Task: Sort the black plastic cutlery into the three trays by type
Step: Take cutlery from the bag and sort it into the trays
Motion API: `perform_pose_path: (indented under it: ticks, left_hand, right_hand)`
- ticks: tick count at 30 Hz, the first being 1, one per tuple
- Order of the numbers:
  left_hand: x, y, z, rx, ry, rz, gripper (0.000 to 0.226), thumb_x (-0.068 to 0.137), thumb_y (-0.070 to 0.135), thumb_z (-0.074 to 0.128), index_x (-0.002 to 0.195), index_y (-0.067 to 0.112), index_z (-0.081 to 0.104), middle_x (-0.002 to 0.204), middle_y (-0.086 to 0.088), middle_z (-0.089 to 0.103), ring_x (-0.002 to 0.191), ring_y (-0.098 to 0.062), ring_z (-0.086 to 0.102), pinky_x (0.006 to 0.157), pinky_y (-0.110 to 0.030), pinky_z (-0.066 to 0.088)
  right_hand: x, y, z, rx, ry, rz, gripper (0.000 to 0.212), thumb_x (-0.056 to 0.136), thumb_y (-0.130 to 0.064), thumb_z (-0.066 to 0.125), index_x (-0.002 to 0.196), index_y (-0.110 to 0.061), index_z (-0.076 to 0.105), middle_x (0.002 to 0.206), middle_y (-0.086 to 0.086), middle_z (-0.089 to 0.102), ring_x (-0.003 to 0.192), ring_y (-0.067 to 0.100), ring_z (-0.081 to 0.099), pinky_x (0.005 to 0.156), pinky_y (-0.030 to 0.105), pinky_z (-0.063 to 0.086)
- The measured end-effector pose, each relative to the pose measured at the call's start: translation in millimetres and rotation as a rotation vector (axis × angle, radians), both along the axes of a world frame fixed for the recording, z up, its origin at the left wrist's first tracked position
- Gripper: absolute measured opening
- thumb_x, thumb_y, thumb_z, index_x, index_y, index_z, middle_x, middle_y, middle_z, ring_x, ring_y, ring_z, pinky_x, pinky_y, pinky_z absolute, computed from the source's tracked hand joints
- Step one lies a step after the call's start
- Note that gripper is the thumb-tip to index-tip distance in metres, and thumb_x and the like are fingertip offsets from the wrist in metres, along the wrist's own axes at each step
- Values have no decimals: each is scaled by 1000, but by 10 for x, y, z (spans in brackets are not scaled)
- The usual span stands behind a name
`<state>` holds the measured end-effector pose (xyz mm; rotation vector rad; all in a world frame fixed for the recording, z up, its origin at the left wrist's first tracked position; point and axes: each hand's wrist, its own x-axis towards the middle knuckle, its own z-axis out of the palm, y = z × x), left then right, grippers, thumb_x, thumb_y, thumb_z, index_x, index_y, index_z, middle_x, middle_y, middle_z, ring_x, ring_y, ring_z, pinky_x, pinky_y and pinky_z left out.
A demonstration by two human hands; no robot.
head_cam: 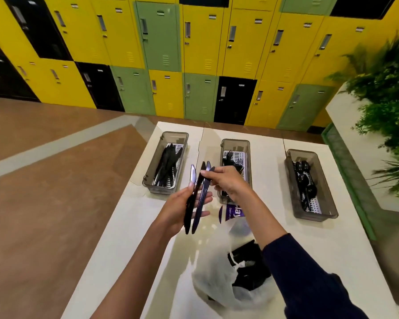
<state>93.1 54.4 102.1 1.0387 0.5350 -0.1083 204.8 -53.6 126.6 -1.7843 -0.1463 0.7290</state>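
Note:
My left hand (181,209) grips a bundle of black plastic knives (197,199), blades pointing away from me. My right hand (226,180) pinches the upper part of one of those knives with thumb and fingertips. Both hands hover above the white table (129,226), between the left and middle trays. The left tray (149,178) holds black knives, the middle tray (248,148) holds black forks and is partly hidden by my right hand, and the right tray (332,212) holds black spoons.
A white plastic bag (213,282) with more black cutlery inside lies on the table near me, partly under my right forearm. Coloured lockers (200,54) line the back wall. Green plants (387,88) stand at the right, past the table's edge.

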Motion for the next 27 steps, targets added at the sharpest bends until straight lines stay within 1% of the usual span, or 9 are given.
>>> perform_pose_path:
  ticks: [3,9,12,15,18,22,24,26,27]
  left_hand:
    - [-11,345,-87,-65,2,19,46,104,33,26,118,5,60,109,-17,70,97,-20,70,74,-38,59]
    - [142,1006,-257,5,0,84,35,104,21,30,107,7,62,96,-9,69,96,-28,61,87,-42,49]
    - [340,1225,-296,111,6,74,33,104,19,32,97,11,63,79,0,71,80,-20,62,81,-45,50]
    - [595,1406,-336,247,71,74,34,103,19,36,85,14,64,70,1,67,60,-10,61,52,-23,51]
    - [860,1509,-402,249,116,111,34,103,12,36,82,13,63,70,-1,66,51,-5,62,50,-20,50]
    - [1097,1577,-582,298,183,125,30,103,8,31,107,-1,59,83,-6,65,60,-8,62,48,-17,50]
    - [1143,1587,-637,334,173,100,33,103,6,31,125,-6,53,91,-8,65,69,-11,59,56,-19,49]
    - [1157,1573,-634,364,162,119,35,102,2,33,135,-4,44,105,-7,60,78,-8,58,63,-13,50]
    - [1156,1566,-627,371,151,136,38,102,2,33,139,-2,40,111,-7,57,85,-8,58,70,-11,49]
  right_hand:
    - [35,342,-63,-23,-6,0,29,87,-18,67,104,4,68,73,2,62,61,8,52,57,19,43]
    - [260,1093,-131,-92,-67,57,23,88,-16,66,98,5,66,82,13,64,60,15,55,57,25,48]
    - [470,1386,-176,-153,-121,47,25,87,-19,67,93,5,65,89,18,66,65,22,58,60,34,52]
    - [666,1622,-230,-206,-159,21,16,90,-18,64,81,-6,61,85,13,63,56,18,57,51,26,51]
    - [821,1785,-350,-301,-176,-22,20,95,-22,56,86,-4,56,89,13,61,50,19,55,57,31,54]
    - [936,1899,-552,-379,-121,-39,31,100,-23,46,109,4,56,114,20,62,61,27,63,50,27,55]
    - [948,1934,-601,-399,-111,-27,26,100,-20,44,104,3,54,117,23,61,56,28,61,41,24,50]
    - [953,1952,-607,-422,-107,-18,24,100,-15,42,109,3,55,114,24,63,55,27,61,46,27,51]
    - [953,1954,-605,-425,-114,-12,25,98,-11,41,111,5,56,110,24,63,63,29,64,55,32,55]
